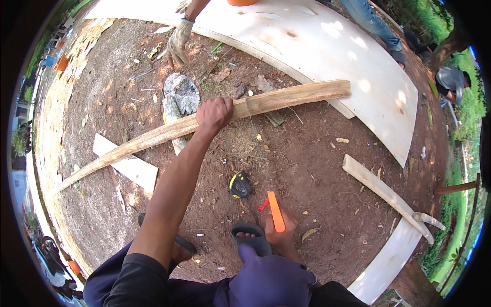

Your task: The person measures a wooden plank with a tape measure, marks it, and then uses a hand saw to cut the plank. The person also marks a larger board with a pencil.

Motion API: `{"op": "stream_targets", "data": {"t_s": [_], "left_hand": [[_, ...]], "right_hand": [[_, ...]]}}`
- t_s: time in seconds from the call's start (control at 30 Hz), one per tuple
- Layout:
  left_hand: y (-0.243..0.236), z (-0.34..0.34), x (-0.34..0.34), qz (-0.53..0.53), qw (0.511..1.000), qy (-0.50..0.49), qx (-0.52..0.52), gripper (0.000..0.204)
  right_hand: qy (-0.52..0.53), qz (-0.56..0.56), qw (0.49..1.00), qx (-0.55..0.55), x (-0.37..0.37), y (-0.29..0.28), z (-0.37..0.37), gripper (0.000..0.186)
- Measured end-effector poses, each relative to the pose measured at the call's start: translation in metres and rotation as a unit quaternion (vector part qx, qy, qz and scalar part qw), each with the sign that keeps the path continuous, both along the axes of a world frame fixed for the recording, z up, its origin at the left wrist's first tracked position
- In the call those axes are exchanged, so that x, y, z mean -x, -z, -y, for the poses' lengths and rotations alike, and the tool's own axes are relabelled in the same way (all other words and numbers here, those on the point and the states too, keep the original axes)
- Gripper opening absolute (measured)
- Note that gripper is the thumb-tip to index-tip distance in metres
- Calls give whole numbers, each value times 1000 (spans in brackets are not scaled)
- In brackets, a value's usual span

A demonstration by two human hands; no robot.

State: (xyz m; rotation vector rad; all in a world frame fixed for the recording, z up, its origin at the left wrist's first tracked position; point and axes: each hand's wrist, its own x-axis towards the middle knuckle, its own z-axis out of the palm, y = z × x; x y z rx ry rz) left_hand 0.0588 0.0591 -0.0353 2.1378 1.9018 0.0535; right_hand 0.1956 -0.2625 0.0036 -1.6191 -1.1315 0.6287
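Observation:
My left hand (pixel 215 115) is closed around a long, rough wooden plank (pixel 286 93), which lies across a pale log (pixel 179 143) beside a grey stone-like lump (pixel 181 92). My right hand (pixel 280 230) grips a saw by its orange handle (pixel 275 211); its thin blade reaches up to the plank just right of my left hand. A black and yellow tape measure (pixel 239 185) lies on the dirt below the plank, left of the saw, above my sandalled feet (pixel 250 240).
A large white board (pixel 358 66) spans the upper right, with an orange bucket on it. Another person's gloved hand (pixel 179 43) reaches in at top. People are at upper right (pixel 450 84). Loose white boards (pixel 125 161) and a short timber (pixel 383 192) lie either side.

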Motion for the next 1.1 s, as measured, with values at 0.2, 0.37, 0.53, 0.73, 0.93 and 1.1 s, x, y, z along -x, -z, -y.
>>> {"op": "stream_targets", "data": {"t_s": [0.2,0.37,0.53,0.73,0.93,1.1], "left_hand": [[-1,1,-6,-66,983,155,-72,29],[-3,5,17,-75,986,144,-31,25],[1,3,5,-73,991,108,-22,29],[13,-2,8,-73,984,142,-74,17],[13,-5,8,-59,996,69,-20,43],[7,-9,-5,-56,995,77,16,31]], "right_hand": [[25,8,999,-47,0,16,-174,14],[26,-17,998,-54,13,19,-82,23],[6,-29,999,31,7,7,7,33],[-8,-21,1000,0,6,9,-170,27],[6,61,998,-7,2,3,23,30],[25,-31,999,13,0,18,-73,29]]}}
